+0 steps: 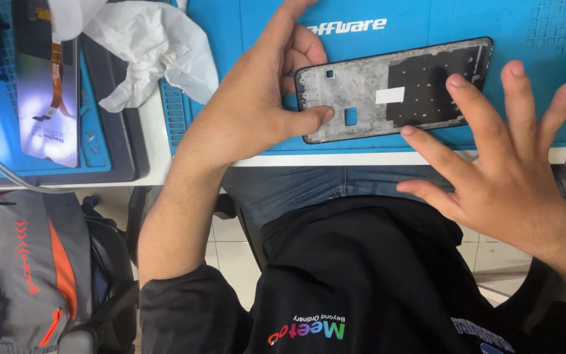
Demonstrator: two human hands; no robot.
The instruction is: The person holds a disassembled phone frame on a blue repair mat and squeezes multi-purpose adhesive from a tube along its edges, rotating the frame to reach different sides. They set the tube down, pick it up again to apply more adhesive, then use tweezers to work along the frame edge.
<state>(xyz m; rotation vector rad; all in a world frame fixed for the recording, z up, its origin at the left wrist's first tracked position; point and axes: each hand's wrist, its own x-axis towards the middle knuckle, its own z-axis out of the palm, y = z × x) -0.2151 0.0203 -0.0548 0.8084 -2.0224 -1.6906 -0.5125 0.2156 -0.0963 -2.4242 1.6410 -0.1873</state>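
A bare phone frame (368, 92), grey metal with a black patch and a small white sticker, lies flat on the blue work mat (525, 26) near the table's front edge. My left hand (257, 105) rests at the frame's left end, thumb tip pressing on its lower left corner, the other fingers raised and spread. My right hand (499, 164) hovers open over the frame's right end, fingers apart, holding nothing; whether its fingertips touch the frame is unclear.
A crumpled white cloth (149, 46) lies at the back left. A phone screen panel with an orange flex cable (50, 85) sits on a second mat to the left. A grey and orange backpack (27, 275) stands on the floor left of my lap.
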